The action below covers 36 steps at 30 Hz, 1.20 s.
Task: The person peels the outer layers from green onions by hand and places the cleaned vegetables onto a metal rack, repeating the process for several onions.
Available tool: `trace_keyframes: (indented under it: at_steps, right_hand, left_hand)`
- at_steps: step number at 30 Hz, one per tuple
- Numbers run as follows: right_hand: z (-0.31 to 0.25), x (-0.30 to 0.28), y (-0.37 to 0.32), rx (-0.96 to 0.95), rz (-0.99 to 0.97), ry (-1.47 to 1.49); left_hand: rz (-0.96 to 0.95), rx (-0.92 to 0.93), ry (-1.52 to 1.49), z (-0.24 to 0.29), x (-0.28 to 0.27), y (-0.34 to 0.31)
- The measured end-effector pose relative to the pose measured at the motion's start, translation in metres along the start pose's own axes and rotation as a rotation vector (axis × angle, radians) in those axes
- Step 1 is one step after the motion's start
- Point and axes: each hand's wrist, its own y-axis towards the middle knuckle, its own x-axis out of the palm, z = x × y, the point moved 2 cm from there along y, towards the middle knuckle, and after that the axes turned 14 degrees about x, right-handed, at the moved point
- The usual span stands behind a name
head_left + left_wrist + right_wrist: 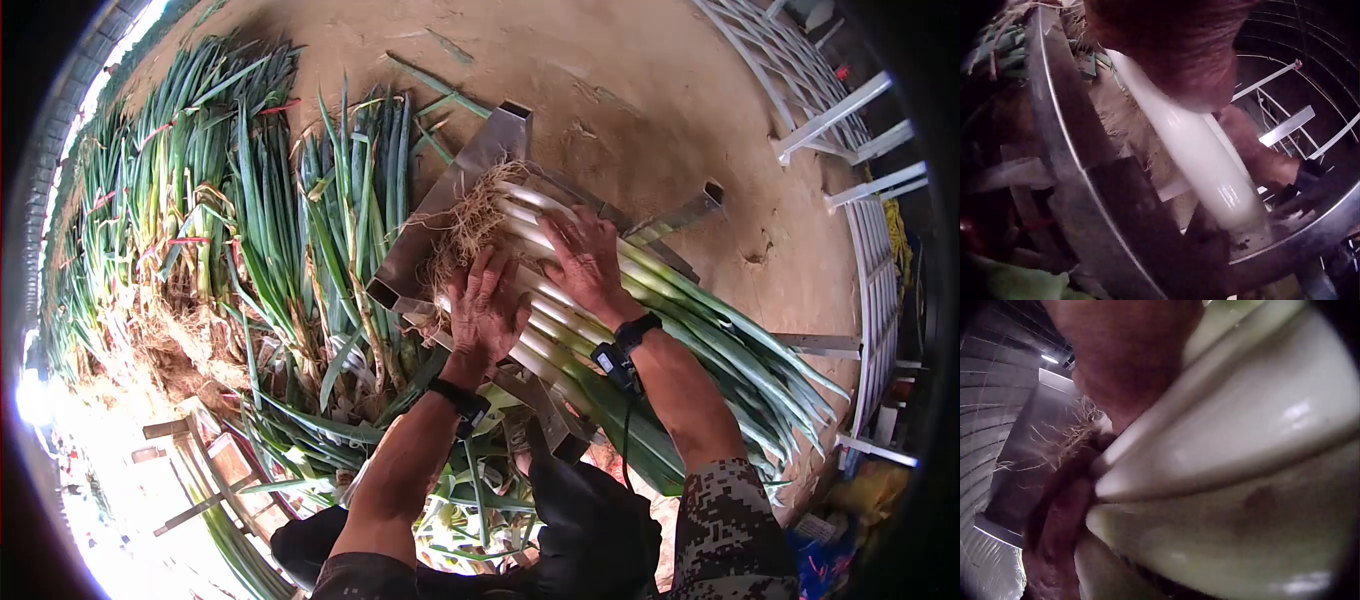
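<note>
A row of long green onions (690,318) lies across a metal stand, white stems up left and green leaves trailing down right. Their tangled brown roots (468,222) overhang the stand's root-side plate (435,220). My left hand (488,308) rests over the stems close to the roots, fingers extended. Just right of it, my right hand (584,265) lies on the white stems with its fingers spread. In the left wrist view one thick white stem (1191,147) passes beneath the hand. Glossy stems (1241,419) fill much of the right wrist view, partly hiding the fingers.
Bundles of green onions (270,200), some with red ties, stand at the left. Loose leaves (480,490) lie below the stand. A square metal tube (680,213) juts out beyond the stems. White metal railings (870,180) line the right side.
</note>
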Motion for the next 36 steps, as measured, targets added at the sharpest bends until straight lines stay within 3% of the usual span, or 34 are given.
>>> trace_keyframes:
  at_steps: [6,9,15,18,20,25,27,36]
  right_hand:
    - [0.002,0.001,-0.001,0.006,0.055,0.019]
    - [0.001,-0.007,0.004,0.004,-0.079,0.015]
    - [-0.004,0.028,0.008,0.012,0.032,-0.315]
    - [-0.002,0.015,0.003,-0.015,-0.054,-0.130]
    - [0.001,0.010,0.001,-0.064,0.003,-0.056]
    - [0.004,0.000,0.008,-0.076,-0.007,0.195]
    - [0.009,0.000,0.004,-0.090,0.005,0.180]
    - [0.009,0.006,0.009,-0.079,-0.038,0.160]
  left_hand:
    - [0.054,-0.029,-0.024,0.004,-0.001,-0.002]
    - [0.022,-0.039,-0.040,0.001,-0.005,0.001]
    - [-0.025,-0.030,-0.042,0.001,-0.005,0.004]
    - [-0.001,-0.021,-0.030,0.001,-0.004,0.005]
    - [0.010,-0.010,-0.020,0.002,-0.004,0.007]
    - [-0.115,-0.097,-0.050,0.000,-0.003,0.015]
    - [-0.213,-0.119,-0.007,-0.001,0.005,0.017]
    - [-0.038,-0.026,0.005,-0.009,0.003,0.024]
